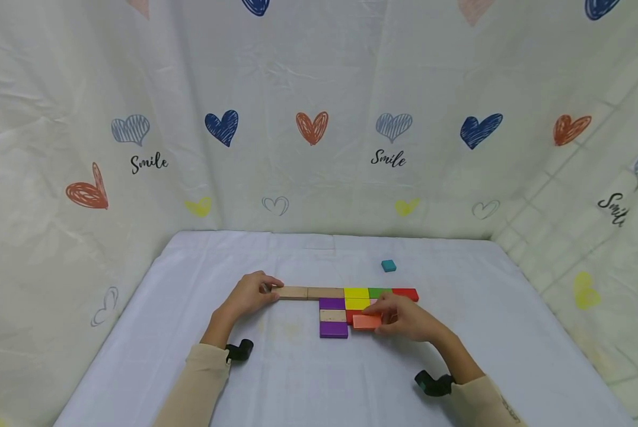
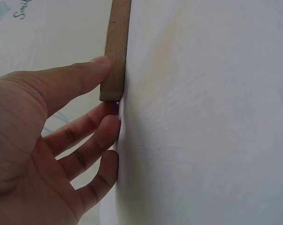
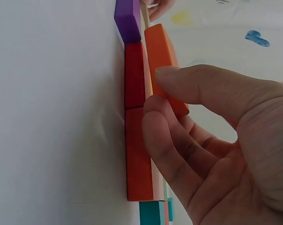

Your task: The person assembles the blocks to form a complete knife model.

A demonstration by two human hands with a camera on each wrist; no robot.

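My left hand pinches the left end of a plain wooden block at the end of the back row. In the left wrist view, the thumb lies along one side of that block, and its other fingers touch the white cloth. An orange block is held between the thumb and fingers of my right hand. The right wrist view shows this orange block raised over red blocks lying on the cloth. My right hand hides part of the arrangement.
Flat blocks lie edge to edge: a second wooden block, yellow, green and red behind, purple in front. A separate teal block lies farther back. White cloth covers the table; a printed curtain hangs behind.
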